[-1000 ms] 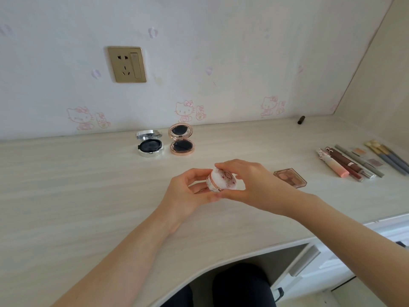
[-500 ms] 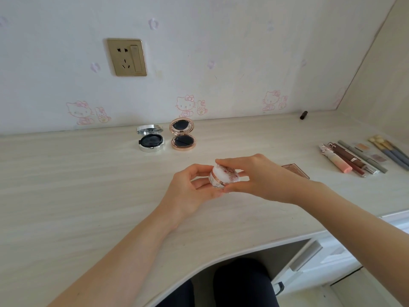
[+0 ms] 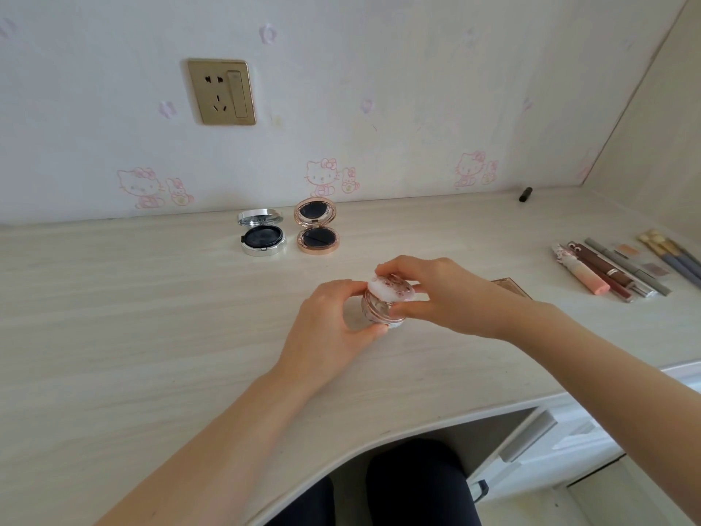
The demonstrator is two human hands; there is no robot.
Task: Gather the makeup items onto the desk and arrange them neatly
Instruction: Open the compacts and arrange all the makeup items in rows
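Both hands hold a small round compact (image 3: 387,299) with a white patterned lid over the middle of the pale desk (image 3: 151,336). My left hand (image 3: 333,324) grips its rose-gold base from the left; my right hand (image 3: 451,294) pinches the lid, which is tilted up from the base. Behind them stand two open compacts with mirrors: a silver one (image 3: 262,237) and a rose-gold one (image 3: 317,231). A flat eyeshadow palette (image 3: 514,286) shows partly behind my right wrist. Lip glosses, pens and brushes (image 3: 614,267) lie in a row at the right.
A small dark cap or tube (image 3: 525,194) lies near the back wall at the right. A gold wall socket (image 3: 222,92) is above the desk. The curved front edge and white drawers (image 3: 550,442) are at lower right; my legs are under the desk.
The compact's lid has lifted and tilted open between my hands. Both hands stayed near the desk's middle.
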